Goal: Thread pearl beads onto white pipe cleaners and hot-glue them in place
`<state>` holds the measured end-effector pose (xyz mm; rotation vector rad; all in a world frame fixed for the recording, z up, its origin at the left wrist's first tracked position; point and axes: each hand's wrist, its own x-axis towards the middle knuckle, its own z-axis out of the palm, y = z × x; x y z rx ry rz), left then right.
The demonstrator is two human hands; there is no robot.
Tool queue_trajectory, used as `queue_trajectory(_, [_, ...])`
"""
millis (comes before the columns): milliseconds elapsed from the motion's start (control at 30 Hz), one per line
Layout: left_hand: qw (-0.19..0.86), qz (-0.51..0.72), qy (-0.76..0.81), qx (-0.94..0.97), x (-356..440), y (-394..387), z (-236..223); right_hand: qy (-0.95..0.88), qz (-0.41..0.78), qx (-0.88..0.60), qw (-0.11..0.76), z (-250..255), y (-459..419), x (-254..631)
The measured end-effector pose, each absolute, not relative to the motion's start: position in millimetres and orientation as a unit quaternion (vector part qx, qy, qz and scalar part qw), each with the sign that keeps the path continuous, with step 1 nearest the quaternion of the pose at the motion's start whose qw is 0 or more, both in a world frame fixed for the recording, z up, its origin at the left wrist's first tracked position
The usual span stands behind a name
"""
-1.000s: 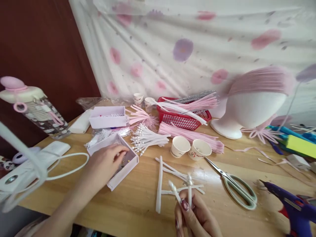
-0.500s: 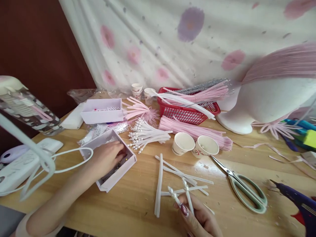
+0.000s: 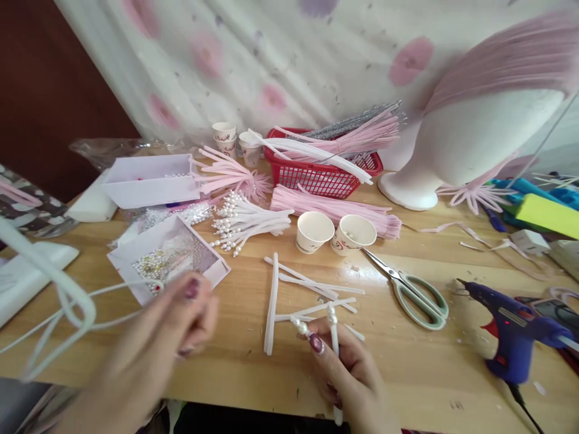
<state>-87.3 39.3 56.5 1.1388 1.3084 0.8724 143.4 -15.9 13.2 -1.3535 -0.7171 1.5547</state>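
Note:
My right hand [image 3: 350, 374] pinches two white pipe-cleaner stems [image 3: 335, 342] tipped with pearl beads, near the table's front edge. My left hand [image 3: 181, 325] is in the air in front of the bead box [image 3: 210, 256], its fingers curled closed and blurred; whatever they hold is hidden. Loose gold, white and clear beads [image 3: 165, 260] lie in that box. Beyond my right hand, several bare white pipe-cleaner pieces [image 3: 271, 304] lie on the wooden table. A bunch of finished pearl-tipped white stems [image 3: 253, 220] rests behind them.
Two paper cups [image 3: 314, 232], green-handled scissors [image 3: 418, 298] and a blue glue gun [image 3: 509, 331] stand or lie to the right. A red basket [image 3: 316, 181], pink pipe cleaners [image 3: 335, 211] and a white foam head [image 3: 470, 144] are behind. A white cable [image 3: 67, 295] loops at left.
My left hand has come out of the bead box and moved toward me and to the right, fingers curled. My right hand still holds the two stems. The camera view has shifted right and downward.

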Motion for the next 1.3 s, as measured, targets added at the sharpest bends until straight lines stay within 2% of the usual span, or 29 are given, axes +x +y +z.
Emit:
queue_trajectory(133, [0.730,0.365,0.470,0.335,-26.6,27.1,28.8,-0.259,0.643,-0.536,0.482,14.6,-18.9,142.8])
queue_trajectory(233, [0.806,0.382,0.393,0.224,-1.3,30.6,10.3,-0.230,0.639,-0.530,0.507,12.5,-23.5,143.1])
queue_trajectory(533, [0.775,0.439,0.446,0.087,3.8,38.6,8.3,-0.227,0.590,-0.549,0.546,-1.2,-30.3,138.6])
queue_trajectory(833, [0.799,0.446,0.394,0.085,6.2,37.8,3.6,-0.196,0.584,-0.553,0.561,8.3,-34.3,135.2])
queue_trajectory(1300, [0.828,0.449,0.326,0.075,5.7,36.0,-0.5,-0.347,0.489,-0.569,0.563,4.3,-27.2,125.7])
